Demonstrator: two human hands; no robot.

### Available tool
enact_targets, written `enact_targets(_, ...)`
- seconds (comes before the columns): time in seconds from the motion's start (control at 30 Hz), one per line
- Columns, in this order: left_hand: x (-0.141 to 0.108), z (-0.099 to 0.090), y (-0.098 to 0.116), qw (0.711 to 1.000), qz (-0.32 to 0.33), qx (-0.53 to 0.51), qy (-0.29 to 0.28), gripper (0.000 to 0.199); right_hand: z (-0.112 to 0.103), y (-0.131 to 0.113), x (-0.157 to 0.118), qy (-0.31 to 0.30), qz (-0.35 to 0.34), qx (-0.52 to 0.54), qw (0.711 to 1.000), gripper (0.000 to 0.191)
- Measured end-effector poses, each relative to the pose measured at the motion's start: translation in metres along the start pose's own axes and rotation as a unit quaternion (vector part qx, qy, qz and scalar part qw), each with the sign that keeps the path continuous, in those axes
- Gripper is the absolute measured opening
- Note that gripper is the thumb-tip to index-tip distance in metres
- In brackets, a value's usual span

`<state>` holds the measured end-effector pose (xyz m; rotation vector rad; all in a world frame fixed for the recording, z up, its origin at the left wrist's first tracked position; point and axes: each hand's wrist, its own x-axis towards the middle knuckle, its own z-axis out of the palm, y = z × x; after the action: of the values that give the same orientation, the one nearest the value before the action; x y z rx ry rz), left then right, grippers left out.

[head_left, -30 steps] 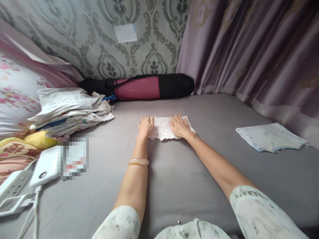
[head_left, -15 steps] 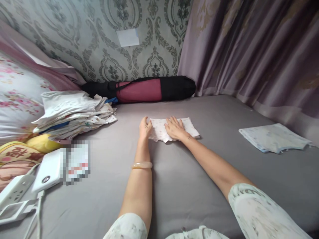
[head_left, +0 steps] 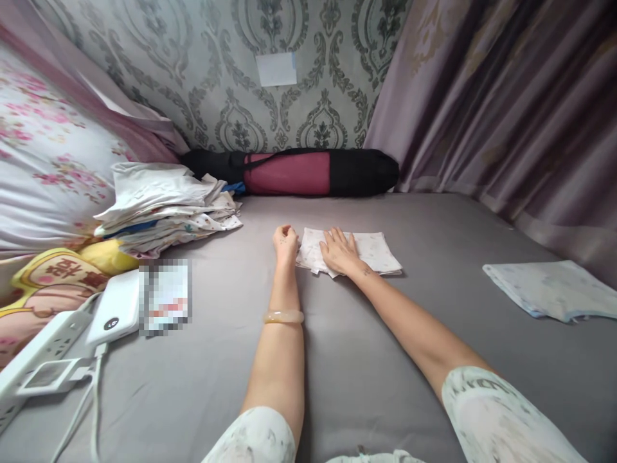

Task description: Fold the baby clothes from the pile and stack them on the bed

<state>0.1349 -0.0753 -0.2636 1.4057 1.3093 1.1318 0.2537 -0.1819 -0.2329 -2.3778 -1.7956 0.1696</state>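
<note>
A folded white garment with a faint pale print (head_left: 378,251) lies flat on the bed, its layers stacked and its near edge uneven. My right hand (head_left: 340,252) rests palm down on the left half of it, fingers stretched and spread. Just off the garment's left edge is my left hand (head_left: 286,243), its fingers curled in with nothing visible in them. A pale bangle (head_left: 283,317) circles my left forearm. Farther right lies another folded light garment with blue edging (head_left: 554,286), away from both hands.
A pile of clothes (head_left: 168,206) is at the left beside a floral pillow (head_left: 53,148). Nearer are a white power bank (head_left: 118,305), a power strip (head_left: 48,344) and cables. A black and dark red long bag (head_left: 289,173) lies along the wall on the grey sheet (head_left: 385,392).
My left hand has curled its fingers and come slightly away from the garment's left edge. My right hand stays flat on the garment. The whole view has shifted a little.
</note>
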Motion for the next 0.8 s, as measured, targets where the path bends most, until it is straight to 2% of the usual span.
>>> enact_targets(0.1, -0.004, -0.002, 0.006, 0.998, -0.044, -0.042, -0.001, 0.031, 0.008, -0.014, 0.005, -0.002, -0.011, 0.014, 1.0, 0.06)
enact_targets(0.23, -0.007, -0.003, 0.01, 0.997, -0.05, -0.064, -0.001, 0.029, 0.017, -0.017, 0.007, -0.011, -0.007, 0.009, 1.0, 0.061)
enact_targets(0.4, -0.008, -0.003, 0.013, 0.995, -0.067, -0.069, -0.005, 0.029, 0.012, -0.021, 0.011, -0.021, -0.003, 0.01, 1.0, 0.061)
enact_targets(0.53, -0.008, -0.005, 0.015, 0.995, -0.068, -0.079, -0.001, 0.03, 0.012, -0.037, 0.02, 0.008, -0.033, 0.01, 0.999, 0.061)
enact_targets(0.6, -0.008, -0.007, 0.016, 0.994, -0.071, -0.086, -0.001, 0.029, 0.015, -0.044, 0.024, 0.001, -0.051, 0.009, 0.999, 0.062)
enact_targets(0.7, -0.008, -0.009, 0.016, 0.993, -0.072, -0.097, 0.003, 0.028, 0.022, -0.047, 0.027, -0.009, -0.062, 0.02, 0.998, 0.063)
enact_targets(0.8, -0.007, -0.009, 0.014, 0.992, -0.068, -0.102, 0.008, 0.026, 0.028, -0.047, 0.028, 0.006, -0.062, 0.035, 0.997, 0.062)
